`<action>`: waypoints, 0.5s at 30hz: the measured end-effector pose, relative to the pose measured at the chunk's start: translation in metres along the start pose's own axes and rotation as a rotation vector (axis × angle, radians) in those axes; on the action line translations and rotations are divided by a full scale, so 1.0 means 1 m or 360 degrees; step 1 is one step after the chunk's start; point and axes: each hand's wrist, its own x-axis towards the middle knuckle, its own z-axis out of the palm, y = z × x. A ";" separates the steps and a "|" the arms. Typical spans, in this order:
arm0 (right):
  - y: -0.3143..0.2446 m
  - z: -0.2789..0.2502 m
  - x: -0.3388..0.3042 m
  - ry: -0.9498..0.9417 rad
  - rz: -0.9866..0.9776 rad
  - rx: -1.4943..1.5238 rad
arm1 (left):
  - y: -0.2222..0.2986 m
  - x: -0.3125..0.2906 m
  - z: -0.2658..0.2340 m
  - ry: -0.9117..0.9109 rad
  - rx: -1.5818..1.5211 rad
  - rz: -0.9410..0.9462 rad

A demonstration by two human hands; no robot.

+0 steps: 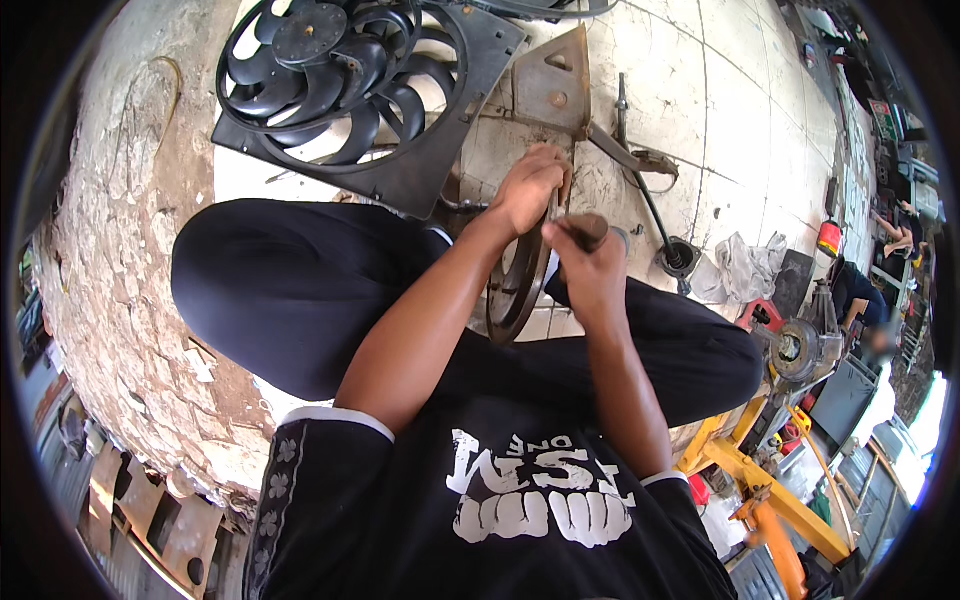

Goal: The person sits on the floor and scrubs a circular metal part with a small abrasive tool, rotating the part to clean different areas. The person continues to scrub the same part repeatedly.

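Note:
A curved dark-brown metal band [518, 300], shaped like a brake shoe, stands on edge between my legs. My left hand [535, 187] is closed round its far upper end. Against the same band, on its right side, my right hand [592, 265] is closed on a small brown piece [590, 232] with a rounded end; its kind is hard to make out. The fingers of both hands partly hide the upper part of the band. Just beyond my hands lies a rusty metal bracket [553, 85] with holes in it.
A black radiator fan [310, 35] in its shroud lies at the far left. Right of my hands are a long rod [648, 205] with a round black end, a curved strip [615, 150] and a crumpled cloth [752, 262]. A yellow frame [770, 485] and another person [858, 295] are further right.

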 end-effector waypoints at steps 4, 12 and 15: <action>-0.006 0.007 0.019 0.0094 0.0175 0.0127 | -0.001 -0.002 0.002 0.0056 -0.0037 -0.0080; -0.002 0.004 0.001 0.0060 0.0276 0.0265 | 0.000 -0.003 0.001 0.0042 -0.0328 -0.0216; 0.000 0.010 0.007 0.0118 0.0199 0.0282 | -0.005 -0.004 0.001 0.0091 -0.0142 -0.0095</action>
